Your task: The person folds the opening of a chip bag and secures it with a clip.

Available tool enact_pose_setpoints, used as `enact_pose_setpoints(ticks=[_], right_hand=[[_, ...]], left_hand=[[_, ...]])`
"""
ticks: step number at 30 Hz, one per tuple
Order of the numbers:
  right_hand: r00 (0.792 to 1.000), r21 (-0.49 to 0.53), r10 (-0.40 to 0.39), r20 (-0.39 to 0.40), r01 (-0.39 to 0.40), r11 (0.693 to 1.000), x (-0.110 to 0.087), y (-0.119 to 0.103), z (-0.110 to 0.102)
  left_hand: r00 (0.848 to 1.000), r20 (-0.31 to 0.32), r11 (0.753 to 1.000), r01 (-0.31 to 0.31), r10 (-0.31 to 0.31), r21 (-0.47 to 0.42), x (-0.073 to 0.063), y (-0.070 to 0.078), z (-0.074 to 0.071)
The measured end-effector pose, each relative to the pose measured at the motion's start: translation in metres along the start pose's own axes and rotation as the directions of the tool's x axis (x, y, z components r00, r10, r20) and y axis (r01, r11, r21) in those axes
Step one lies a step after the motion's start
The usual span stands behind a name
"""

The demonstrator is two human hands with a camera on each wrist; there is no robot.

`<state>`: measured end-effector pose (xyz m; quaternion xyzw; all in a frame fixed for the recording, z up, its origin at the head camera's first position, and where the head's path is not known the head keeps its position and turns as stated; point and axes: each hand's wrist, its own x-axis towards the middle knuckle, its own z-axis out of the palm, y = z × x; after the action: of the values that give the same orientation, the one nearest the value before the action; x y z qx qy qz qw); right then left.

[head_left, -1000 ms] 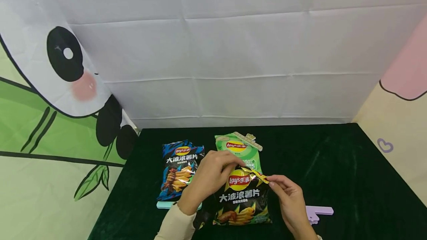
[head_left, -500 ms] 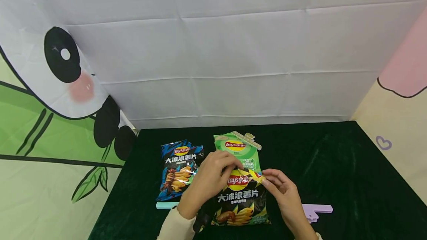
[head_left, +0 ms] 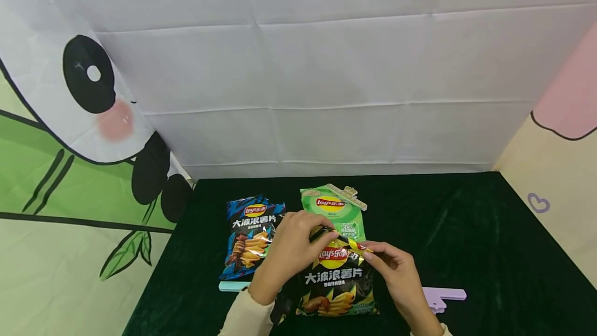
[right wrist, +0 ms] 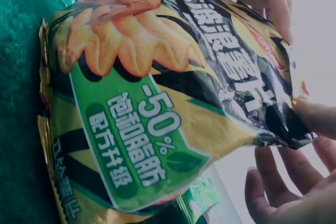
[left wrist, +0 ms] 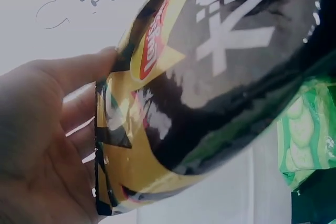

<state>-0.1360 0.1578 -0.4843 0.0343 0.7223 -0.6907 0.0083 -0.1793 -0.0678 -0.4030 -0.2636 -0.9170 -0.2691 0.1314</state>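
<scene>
Bag (head_left: pixel 332 285) — hands (head_left: pixel 297 242) (head_left: pixel 396 271) pinching its top — seems full.

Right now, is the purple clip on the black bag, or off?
Off; the clip lies on the table, apart from the black bag.

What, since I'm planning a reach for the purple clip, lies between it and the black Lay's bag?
In the head view, the right hand and wrist lie there, with green cloth between them and the black Lay's bag.
</scene>
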Motion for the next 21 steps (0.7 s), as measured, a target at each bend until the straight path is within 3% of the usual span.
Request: enact_pose_setpoints(ticks=[5, 11, 15, 18, 21], right_hand=[[1.0, -0.013, 0.001, -0.002, -0.001, 1.0, 0.0, 0.0, 0.0], [0.999, -0.033, -0.033, -0.002, 0.033, 0.999, -0.002, 0.001, -0.002], [0.994, -0.08, -0.102, 0.042, 0.105, 0.991, -0.003, 0.002, -0.012], [0.983, -0.183, -0.171, 0.07, 0.181, 0.966, -0.004, 0.003, -0.027], [0.973, -0.336, -0.212, 0.094, 0.231, 0.913, -0.005, 0.004, -0.045]], left_hand=[[1.0, 0.007, 0.999, 0.015, -0.015, 0.035, -0.002, -0.001, 0.003], [1.0, -0.014, 0.999, -0.025, 0.025, 0.039, -0.005, 0.0, 0.007], [1.0, -0.008, 0.999, -0.026, 0.026, 0.021, -0.006, 0.001, 0.009], [1.0, 0.001, 1.0, -0.015, 0.015, 0.004, -0.006, 0.001, 0.009], [1.0, 0.002, 1.0, -0.011, 0.011, -0.002, -0.006, 0.001, 0.01]])
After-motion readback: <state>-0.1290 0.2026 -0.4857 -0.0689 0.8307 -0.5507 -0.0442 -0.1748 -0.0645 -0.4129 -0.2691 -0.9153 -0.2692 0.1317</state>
